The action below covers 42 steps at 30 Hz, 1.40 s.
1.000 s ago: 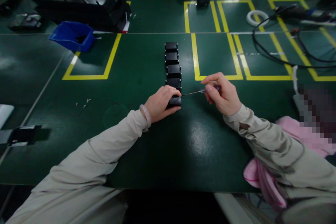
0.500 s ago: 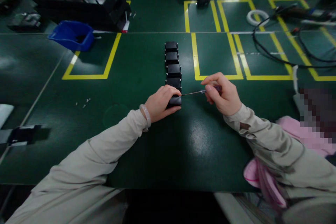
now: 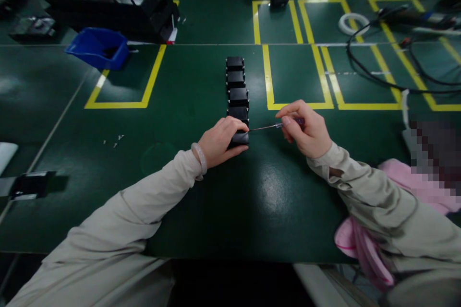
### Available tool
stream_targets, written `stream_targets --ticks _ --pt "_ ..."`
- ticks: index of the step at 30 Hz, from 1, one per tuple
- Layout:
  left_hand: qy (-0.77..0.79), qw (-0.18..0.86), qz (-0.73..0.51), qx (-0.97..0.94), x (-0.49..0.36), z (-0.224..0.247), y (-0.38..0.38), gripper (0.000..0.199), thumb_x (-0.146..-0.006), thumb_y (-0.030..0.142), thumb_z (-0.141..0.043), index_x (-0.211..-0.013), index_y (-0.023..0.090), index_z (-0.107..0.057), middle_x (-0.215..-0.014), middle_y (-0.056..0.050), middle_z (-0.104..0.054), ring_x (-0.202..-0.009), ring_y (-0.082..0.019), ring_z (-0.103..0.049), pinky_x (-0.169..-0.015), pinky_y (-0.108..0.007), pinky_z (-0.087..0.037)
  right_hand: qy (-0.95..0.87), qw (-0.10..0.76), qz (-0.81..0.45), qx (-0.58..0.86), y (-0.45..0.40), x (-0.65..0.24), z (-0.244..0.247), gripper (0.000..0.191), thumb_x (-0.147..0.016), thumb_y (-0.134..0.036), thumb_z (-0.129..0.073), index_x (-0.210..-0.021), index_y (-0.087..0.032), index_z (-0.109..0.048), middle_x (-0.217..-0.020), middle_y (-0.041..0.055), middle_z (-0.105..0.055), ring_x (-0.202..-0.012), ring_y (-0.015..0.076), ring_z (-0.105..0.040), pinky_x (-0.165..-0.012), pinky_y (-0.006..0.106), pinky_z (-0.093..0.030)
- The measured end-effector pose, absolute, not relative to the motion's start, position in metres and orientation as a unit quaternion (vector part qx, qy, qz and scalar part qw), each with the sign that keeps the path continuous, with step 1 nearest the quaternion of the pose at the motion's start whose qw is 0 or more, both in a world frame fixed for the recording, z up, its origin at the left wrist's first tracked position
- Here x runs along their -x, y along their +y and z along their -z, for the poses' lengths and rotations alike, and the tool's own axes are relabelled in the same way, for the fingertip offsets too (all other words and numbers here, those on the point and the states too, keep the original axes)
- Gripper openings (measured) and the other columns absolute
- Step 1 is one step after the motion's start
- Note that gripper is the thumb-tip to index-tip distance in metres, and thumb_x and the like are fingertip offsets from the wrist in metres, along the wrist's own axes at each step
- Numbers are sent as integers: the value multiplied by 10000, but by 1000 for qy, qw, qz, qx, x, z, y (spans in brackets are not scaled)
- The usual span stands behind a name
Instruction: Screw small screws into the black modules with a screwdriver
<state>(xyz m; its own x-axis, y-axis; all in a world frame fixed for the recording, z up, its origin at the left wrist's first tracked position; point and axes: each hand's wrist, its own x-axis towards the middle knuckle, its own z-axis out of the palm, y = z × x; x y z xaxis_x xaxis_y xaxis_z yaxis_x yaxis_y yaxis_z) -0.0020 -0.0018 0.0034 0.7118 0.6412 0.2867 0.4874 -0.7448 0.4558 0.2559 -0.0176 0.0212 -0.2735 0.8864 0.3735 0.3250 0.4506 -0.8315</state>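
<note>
Left hand [image 3: 218, 142]: grip holding 1 black block [image 3: 240, 139], near end of 4-block row [image 3: 238, 95]. Right hand [image 3: 310, 133], right of row: grip holding screwdriver [image 3: 278, 125], tip at block's edge. Likely driver work; turning calls for steady block, aligned tip.

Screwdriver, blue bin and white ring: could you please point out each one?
Screwdriver [image 3: 278, 125]: head view, front of the handle.
Blue bin [image 3: 90, 56]: head view, side wall.
White ring [image 3: 342, 24]: head view, left part of the band.
</note>
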Motion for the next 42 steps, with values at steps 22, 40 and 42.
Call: stream_targets --ticks 22,40,42 --pt "312 177 -216 -908 1 -4 -2 314 -899 309 -624 -1154 171 -504 -1138 -100 -595 -1097 -250 -559 -962 -435 -484 -711 438 -353 422 -17 -257 -17 154 -964 -395 -525 -1001 -247 -547 -565 -68 -501 -399 89 -475 -385 263 -360" --pt "308 178 -215 -910 1 -4 -1 325 -898 303 -628 -1162 163 -499 -1147 -106 -590 -1097 -251 -556 -964 -431 -485 -723 449 -314 421 -18 -257 -16 147 -972 -250 -496 -1117 -242 -519 -638 -51 -502 -470 96 -471 -449 268 -392" --pt "304 173 -218 -911 1 -4 -1 327 -898 300 -629 -1162 158 -498 -1144 -105 -590 -1093 -249 -556 -961 -427 -486 -724 449 -312 421 -18 -257 -16 143 -972 -245 -497 -1113 -237 -520 -635 -52 -504 -472 94 -472 -453 266 -391"
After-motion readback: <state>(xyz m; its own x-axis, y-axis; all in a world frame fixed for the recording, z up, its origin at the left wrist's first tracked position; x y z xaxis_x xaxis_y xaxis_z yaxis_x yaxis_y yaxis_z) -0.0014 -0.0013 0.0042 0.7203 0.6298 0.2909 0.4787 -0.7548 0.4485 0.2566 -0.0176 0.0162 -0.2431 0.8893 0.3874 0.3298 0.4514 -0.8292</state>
